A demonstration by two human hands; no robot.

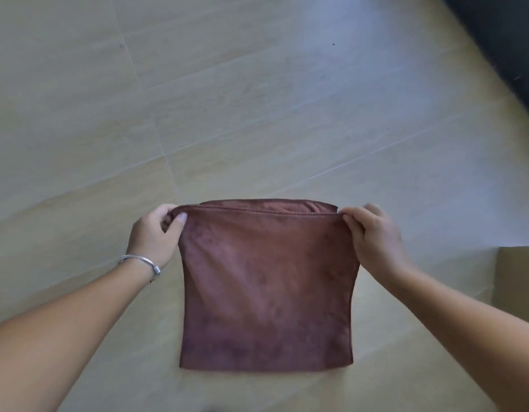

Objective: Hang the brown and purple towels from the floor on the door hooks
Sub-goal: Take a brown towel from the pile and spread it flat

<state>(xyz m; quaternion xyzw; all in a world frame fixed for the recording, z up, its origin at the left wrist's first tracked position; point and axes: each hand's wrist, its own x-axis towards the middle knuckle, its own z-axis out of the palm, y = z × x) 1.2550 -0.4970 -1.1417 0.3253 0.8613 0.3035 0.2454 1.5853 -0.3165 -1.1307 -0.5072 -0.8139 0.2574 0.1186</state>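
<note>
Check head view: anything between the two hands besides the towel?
No. Only the brown towel spans from left hand to right hand, each gripping an upper corner.

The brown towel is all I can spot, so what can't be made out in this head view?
- Purple towel and door hooks: outside the frame.
- Floor under the brown towel: covered by the cloth.
- Fingertips of the left hand and right hand: tucked behind the towel's top edge.
- Dark shape, top right: cut off and blurred.
</note>
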